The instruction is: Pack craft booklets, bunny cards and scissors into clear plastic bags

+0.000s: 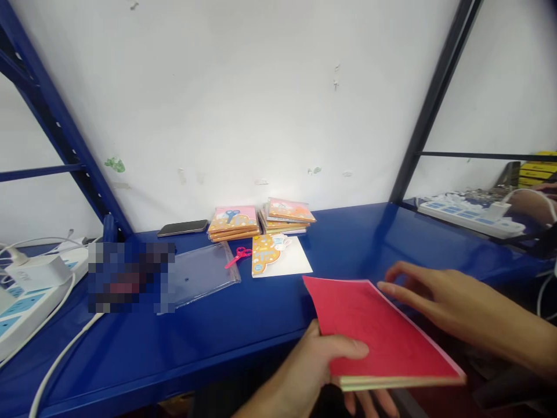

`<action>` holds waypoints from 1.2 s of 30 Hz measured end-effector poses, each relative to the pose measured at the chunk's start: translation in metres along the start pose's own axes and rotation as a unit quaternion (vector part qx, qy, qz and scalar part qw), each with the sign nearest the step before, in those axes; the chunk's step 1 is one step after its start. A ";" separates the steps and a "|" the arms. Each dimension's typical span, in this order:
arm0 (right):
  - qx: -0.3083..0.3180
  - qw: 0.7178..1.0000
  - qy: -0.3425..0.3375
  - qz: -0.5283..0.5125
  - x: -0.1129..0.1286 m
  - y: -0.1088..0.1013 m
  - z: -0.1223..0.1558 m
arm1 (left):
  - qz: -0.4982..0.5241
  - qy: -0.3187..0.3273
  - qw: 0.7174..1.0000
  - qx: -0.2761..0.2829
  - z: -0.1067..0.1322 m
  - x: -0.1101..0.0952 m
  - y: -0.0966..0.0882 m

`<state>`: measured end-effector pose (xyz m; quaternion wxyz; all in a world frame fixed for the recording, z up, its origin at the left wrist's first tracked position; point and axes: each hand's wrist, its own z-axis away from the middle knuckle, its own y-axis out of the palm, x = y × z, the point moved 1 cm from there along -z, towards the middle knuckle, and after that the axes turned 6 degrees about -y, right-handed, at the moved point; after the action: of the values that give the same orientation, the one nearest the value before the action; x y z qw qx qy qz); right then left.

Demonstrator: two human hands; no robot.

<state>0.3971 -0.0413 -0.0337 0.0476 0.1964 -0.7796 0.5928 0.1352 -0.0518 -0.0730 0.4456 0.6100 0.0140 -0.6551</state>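
Red booklet [378, 331] shows on my feed pinched in the left hand [300, 377], thumb on top and fingers beneath, held over the near edge of the blue metal shelf [243, 325]. The right hand [448, 302] hovers with fingers spread, just beside the booklet's upper edge. Farther off on the shelf, I can see pink scissors [238, 256] lying between a clear plastic case [204, 273] and a white card [296, 261], with stacked picture booklets [232, 223] behind them.
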 end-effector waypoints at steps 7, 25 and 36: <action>0.290 0.846 -0.068 -0.443 0.028 0.017 -0.024 | 0.024 -0.072 0.997 0.018 0.039 -0.048 -0.010; -0.064 0.799 0.045 -0.597 0.096 0.041 -0.049 | -0.165 0.347 0.881 -0.275 0.039 -0.078 -0.031; -0.077 0.834 0.006 -0.547 0.099 0.064 -0.057 | -0.196 0.359 0.851 -0.331 0.025 -0.059 -0.041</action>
<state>0.2738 0.0012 -0.0444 0.3835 0.5827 -0.5880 0.4094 0.0825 -0.0075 -0.0400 0.4473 0.6035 0.5082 -0.4212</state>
